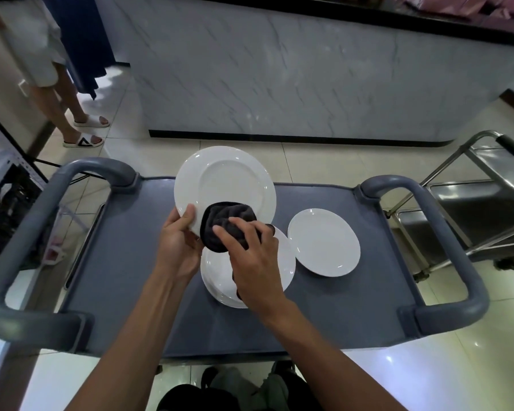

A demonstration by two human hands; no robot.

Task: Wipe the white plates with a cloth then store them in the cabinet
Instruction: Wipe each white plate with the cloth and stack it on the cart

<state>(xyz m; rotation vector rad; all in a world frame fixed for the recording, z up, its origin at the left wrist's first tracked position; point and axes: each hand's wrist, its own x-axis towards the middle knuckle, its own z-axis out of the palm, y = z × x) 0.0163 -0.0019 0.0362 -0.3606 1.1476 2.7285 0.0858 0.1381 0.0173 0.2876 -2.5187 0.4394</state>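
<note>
The left hand (178, 235) pinches the near rim of a large white plate (224, 185), thumb on its face, holding it tilted up above the grey cart (137, 262). The right hand (254, 256) grips a dark cloth (224, 225) and presses it against the plate's lower edge. Beneath the hands lies what looks like a stack of plates (220, 277), though part is hidden; a single plate (324, 241) lies just beside it.

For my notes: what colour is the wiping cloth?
The cloth is dark, almost black; the head view shows it.
</note>
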